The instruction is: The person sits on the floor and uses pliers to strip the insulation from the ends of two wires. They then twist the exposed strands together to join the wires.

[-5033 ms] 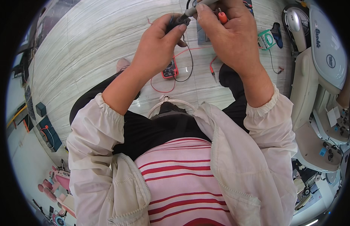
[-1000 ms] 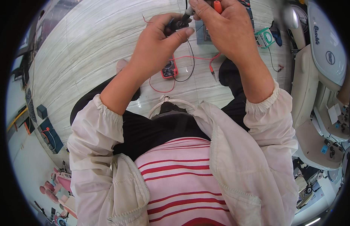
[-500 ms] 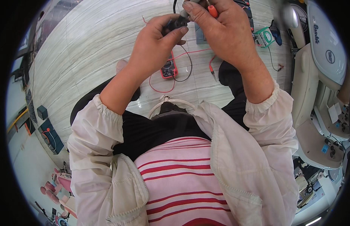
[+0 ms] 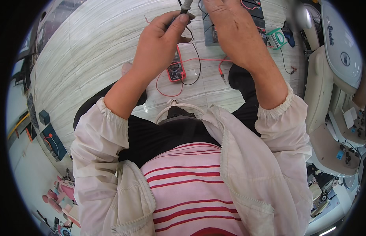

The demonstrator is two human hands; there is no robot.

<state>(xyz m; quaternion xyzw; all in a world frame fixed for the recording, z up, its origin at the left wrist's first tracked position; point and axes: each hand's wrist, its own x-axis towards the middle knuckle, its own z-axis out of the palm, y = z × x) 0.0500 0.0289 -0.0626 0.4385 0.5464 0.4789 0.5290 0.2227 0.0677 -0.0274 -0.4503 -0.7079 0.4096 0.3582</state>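
Observation:
My left hand point(image 4: 165, 35) is closed on a black connector with a grey ribbed collar point(image 4: 186, 5), its upper part cut off by the frame's top edge. A black lead point(image 4: 199, 59) runs from a red and black multimeter point(image 4: 175, 71) up to this hand; whether its probe is held there too I cannot tell. To the right, my right hand point(image 4: 232, 27) reaches past the top edge, so its fingers are hidden. Below the right wrist, a red-sleeved probe point(image 4: 222, 72) with a metal tip lies on the floor.
Dark grey blocks point(image 4: 257, 15) with wires sit beyond my right hand. A green and white box point(image 4: 276, 38) stands nearby, beside a short black lead point(image 4: 285, 63). Cream and white scooter-like bodywork point(image 4: 318, 82) lines the right side. Another dark block point(image 4: 53, 142) lies far left.
My right hand has moved up and away from the left, taking the red-handled probe out of sight. The left hand has turned slightly, with the connector's grey collar now pointing upward.

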